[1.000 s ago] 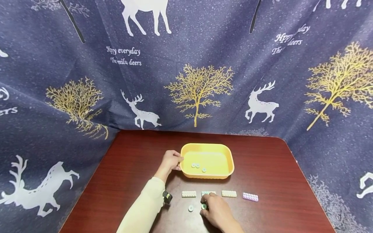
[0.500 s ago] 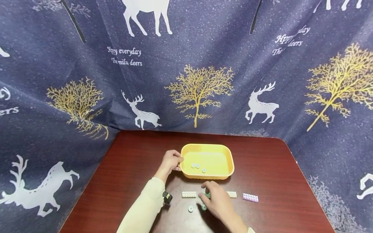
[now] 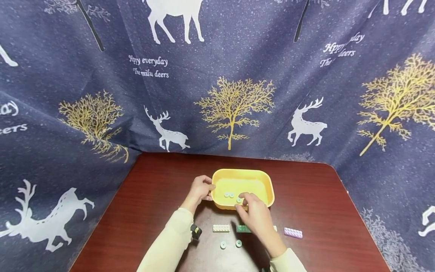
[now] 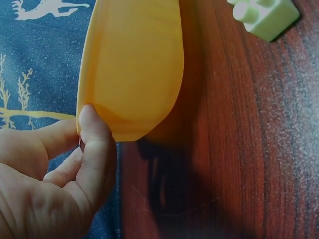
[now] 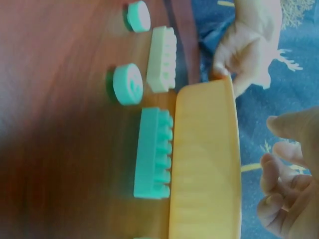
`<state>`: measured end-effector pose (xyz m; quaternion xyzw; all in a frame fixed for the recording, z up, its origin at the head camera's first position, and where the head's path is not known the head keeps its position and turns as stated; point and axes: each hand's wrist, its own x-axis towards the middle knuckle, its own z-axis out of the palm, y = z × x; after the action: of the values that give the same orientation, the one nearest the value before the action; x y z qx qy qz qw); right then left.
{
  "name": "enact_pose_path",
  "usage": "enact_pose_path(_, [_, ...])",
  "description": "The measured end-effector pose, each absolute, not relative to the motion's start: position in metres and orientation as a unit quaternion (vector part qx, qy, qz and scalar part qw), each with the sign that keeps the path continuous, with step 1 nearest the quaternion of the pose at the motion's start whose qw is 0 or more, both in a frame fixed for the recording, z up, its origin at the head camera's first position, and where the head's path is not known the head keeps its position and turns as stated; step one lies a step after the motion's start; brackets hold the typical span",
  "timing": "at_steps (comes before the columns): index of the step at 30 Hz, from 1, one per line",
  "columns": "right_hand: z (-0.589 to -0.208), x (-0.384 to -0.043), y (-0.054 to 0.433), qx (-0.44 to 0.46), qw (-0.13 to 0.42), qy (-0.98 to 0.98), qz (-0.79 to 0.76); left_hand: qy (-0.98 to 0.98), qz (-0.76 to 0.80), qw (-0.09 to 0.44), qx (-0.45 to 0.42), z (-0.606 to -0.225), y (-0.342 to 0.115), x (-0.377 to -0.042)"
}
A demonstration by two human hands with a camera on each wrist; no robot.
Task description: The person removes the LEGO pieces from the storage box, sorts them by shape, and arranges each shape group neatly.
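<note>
My left hand [image 3: 200, 187] grips the left end of a yellow plastic basket [image 3: 272, 198], thumb on the inside of the rim; the left wrist view shows this hand [image 4: 75, 164] close up. My right hand [image 3: 255, 211] is over the basket's front rim, fingers loosely bent. Nothing shows between those fingers [image 5: 269, 172] in the right wrist view. Several small pale-green round pieces [image 3: 226, 195] lie inside the basket, one of them right by the right fingertips. In front of the basket, a green toy brick [image 3: 243, 229] lies left of the right forearm.
A cream brick [image 3: 221, 228] and a purple brick [image 3: 293, 232] share the row with the green one; another light brick is mostly hidden by the right arm. Two round pieces [image 3: 223, 245] lie nearer the front. Deer-print cloth [image 3: 210, 56] hangs behind the dark red table [image 3: 163, 170].
My right hand has moved away from a round piece on the table, past the green brick and forward to the basket. The left hand has stayed on the basket.
</note>
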<state>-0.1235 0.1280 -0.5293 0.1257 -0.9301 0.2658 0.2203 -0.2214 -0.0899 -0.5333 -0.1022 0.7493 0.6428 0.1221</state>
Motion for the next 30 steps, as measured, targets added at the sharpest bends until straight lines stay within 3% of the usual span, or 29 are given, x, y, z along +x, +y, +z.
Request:
enact_pose_path(12, [-0.528, -0.154, 0.136, 0.108, 0.179, -0.945, 0.251, 0.75, 0.643, 0.12, -0.102, -0.533, -0.09, -0.222])
enact_pose_path(20, [-0.526, -0.166, 0.133, 0.081, 0.095, -0.964, 0.236, 0.753, 0.637, 0.125, -0.107, -0.537, -0.09, -0.223])
enact_pose_path(30, [-0.526, -0.181, 0.13, 0.064, 0.032, -0.973, 0.221, 0.747, 0.644, 0.124, -0.106, -0.538, -0.092, -0.223])
